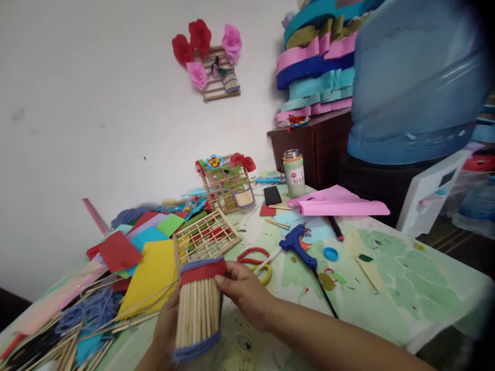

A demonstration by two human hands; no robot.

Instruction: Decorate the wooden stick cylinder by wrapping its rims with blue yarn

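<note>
my right hand [245,293] clamps a stick pot [198,312] over the cluttered, green-patterned table [436,273] — my left hand [165,319] at its other side, fingers hidden — facing a white wall [77,103], blue jug [417,87] to the right.

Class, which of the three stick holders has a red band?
The stick holder in the left hand and right hand; those on the standing lattice and wall lattice have none.

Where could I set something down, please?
The near-right corner of the tabletop looks bare, right of the loose stick; a patch lies between it and the black cord. Left of the held bundle is crowded with yellow paper and yarn.
</note>
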